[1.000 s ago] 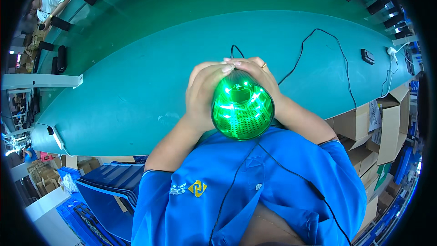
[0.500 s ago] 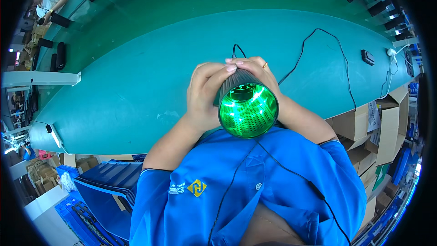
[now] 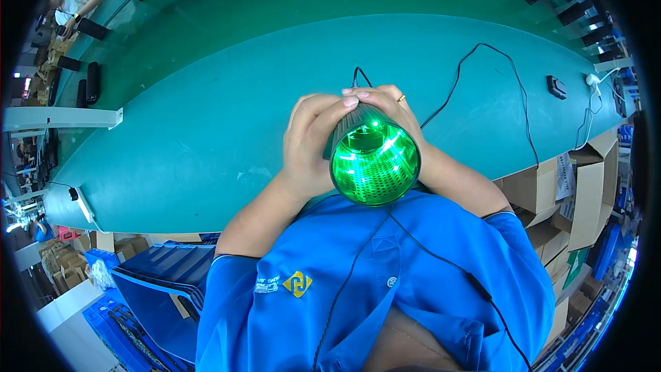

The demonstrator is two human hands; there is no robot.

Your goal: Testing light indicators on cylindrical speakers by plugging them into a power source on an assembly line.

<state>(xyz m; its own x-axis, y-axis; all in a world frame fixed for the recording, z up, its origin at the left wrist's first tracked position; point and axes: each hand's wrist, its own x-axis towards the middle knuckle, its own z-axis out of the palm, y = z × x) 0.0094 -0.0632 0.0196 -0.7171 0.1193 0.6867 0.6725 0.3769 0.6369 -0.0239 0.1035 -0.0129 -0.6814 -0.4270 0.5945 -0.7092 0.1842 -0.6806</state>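
- Far left of the green-lit cylindrical speaker with its perforated mesh end (image 3: 374,158), stacked dark-blue plastic trays (image 3: 155,286) sit below the near edge of the teal workbench top (image 3: 206,117), well apart from the hands.
- The left hand (image 3: 311,145) is clasped around the speaker's left flank, fingers curled over the top, thumb side toward the body.
- The speaker is held in the air between both hands, over the near edge of the bench and just in front of the person's blue work shirt (image 3: 385,282). Its long axis runs from the far end, hidden under the fingertips, up toward the camera, so the glowing mesh end faces the person.
- The right hand (image 3: 396,110), wearing a ring, wraps the far right side of the speaker; its fingertips meet the left hand's on top. Both hands are equally close.
- A thin black cable (image 3: 482,72) trails from behind the speaker across the bench to the right.
- Right of the speaker, open brown cardboard boxes (image 3: 571,193) crowd the bench edge; the roomier side is the bare bench beyond and to the left.
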